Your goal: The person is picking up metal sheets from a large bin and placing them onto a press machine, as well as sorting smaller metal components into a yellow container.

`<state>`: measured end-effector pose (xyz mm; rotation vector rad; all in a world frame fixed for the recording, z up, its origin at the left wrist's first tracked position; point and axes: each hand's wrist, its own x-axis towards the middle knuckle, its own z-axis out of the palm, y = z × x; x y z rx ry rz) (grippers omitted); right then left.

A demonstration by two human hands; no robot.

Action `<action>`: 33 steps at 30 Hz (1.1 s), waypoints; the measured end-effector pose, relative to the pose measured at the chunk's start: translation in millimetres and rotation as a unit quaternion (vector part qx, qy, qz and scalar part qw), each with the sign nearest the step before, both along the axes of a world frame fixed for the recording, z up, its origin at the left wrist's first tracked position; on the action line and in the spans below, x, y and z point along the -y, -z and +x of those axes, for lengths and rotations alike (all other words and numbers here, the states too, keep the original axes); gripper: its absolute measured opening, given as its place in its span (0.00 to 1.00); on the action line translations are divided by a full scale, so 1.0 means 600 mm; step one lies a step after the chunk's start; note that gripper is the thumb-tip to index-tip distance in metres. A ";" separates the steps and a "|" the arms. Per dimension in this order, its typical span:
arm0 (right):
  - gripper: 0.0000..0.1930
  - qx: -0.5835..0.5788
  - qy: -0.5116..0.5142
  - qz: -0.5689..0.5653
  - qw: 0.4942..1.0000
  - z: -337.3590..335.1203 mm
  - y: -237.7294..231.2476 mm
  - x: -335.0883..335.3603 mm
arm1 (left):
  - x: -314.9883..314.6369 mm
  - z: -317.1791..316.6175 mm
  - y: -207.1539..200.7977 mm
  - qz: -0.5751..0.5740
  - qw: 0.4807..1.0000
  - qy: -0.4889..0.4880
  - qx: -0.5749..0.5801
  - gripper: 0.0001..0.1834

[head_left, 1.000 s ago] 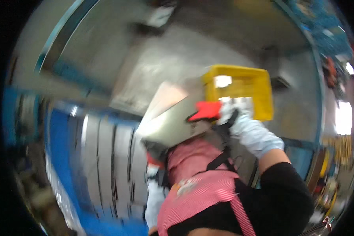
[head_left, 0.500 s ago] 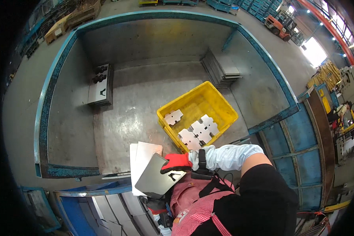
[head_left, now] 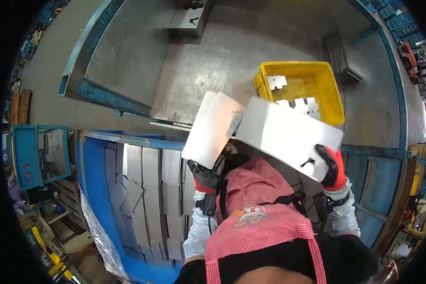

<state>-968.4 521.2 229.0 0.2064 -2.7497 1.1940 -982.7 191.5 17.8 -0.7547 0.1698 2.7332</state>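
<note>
My left hand (head_left: 208, 171), in a black and red glove, grips the lower end of a few overlapping pale flat metal sheets (head_left: 208, 128) held in front of my body. On the right, my gloved right hand (head_left: 333, 169) is closed on the end of a wide metal plate (head_left: 286, 135) with a dark notched cutout near that hand. The plate's left edge overlaps or lies close beside the sheets; whether they touch I cannot tell. Behind it, a yellow plastic bin (head_left: 317, 71) holds several notched flat metal pieces (head_left: 277, 82) and is partly hidden by the plate.
The bin stands inside a large steel container (head_left: 104, 97) with blue edges. Inside are stacked plates (head_left: 184, 32) at far left and another stack (head_left: 343, 61) at right. A blue crate (head_left: 99, 199) at lower left holds rows of metal plates (head_left: 151, 199). A blue cart (head_left: 28, 156) stands beyond.
My view has turned left and down toward the blue crate. The notched plate has swung out to the right in my right hand, and my left hand with the sheets now shows clearly.
</note>
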 end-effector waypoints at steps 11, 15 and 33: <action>0.15 -0.125 0.186 0.031 0.974 0.115 0.017 -0.109 | -0.020 0.000 0.089 -0.147 0.987 0.064 -0.016 0.32; 0.17 -0.056 0.201 -0.222 0.952 0.116 0.028 -0.119 | -0.040 -0.032 0.080 -0.104 0.989 0.105 0.012 0.34; 0.13 0.188 -0.005 -0.349 0.918 0.053 -0.125 -0.101 | -0.274 -0.200 -0.407 -0.565 0.367 0.319 -0.667 0.31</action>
